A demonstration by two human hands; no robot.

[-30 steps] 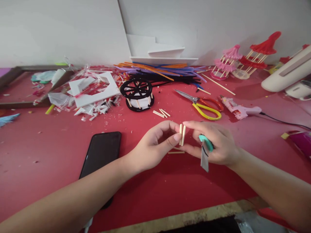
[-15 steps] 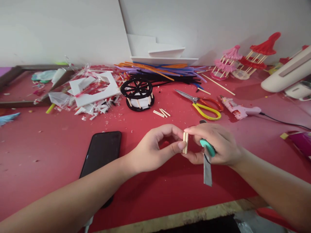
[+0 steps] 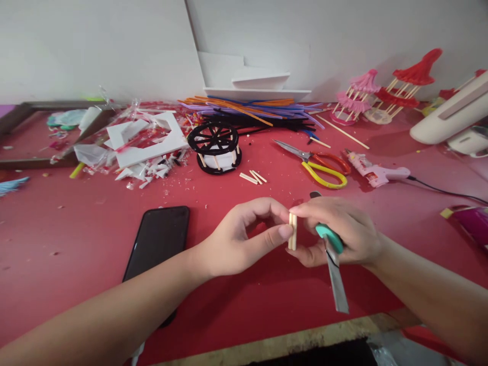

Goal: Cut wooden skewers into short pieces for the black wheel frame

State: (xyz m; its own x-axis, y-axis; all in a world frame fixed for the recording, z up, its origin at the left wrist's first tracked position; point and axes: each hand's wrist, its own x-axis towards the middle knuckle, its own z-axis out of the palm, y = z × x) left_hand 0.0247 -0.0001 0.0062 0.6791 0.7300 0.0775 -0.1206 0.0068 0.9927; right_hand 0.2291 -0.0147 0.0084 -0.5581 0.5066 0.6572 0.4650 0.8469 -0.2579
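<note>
Between thumb and fingers, my left hand (image 3: pixel 247 236) pinches a pair of short wooden sticks (image 3: pixel 293 231) held upright side by side. My right hand (image 3: pixel 341 226) is closed around a utility knife (image 3: pixel 330 239) with a teal part, its grey blade hanging down toward me. The thumb and a finger of that hand also touch the two ends of the sticks. Several similar short sticks (image 3: pixel 253 177) lie on the red table beyond. Behind them stands a round black frame (image 3: pixel 215 147) with spokes on top and stick posts over a white base.
Scissors (image 3: pixel 310 165) with yellow and red handles and a pink glue gun (image 3: pixel 375 170) lie at right. A black phone (image 3: pixel 160 236) rests left of my hands. Pipe cleaners (image 3: pixel 247 109), foam scraps (image 3: pixel 147 140) and pink and red models (image 3: pixel 356 96) line the back.
Both hands with the sticks have shifted slightly down. The knife in my right hand has swung, so its blade tip now points further down and right.
</note>
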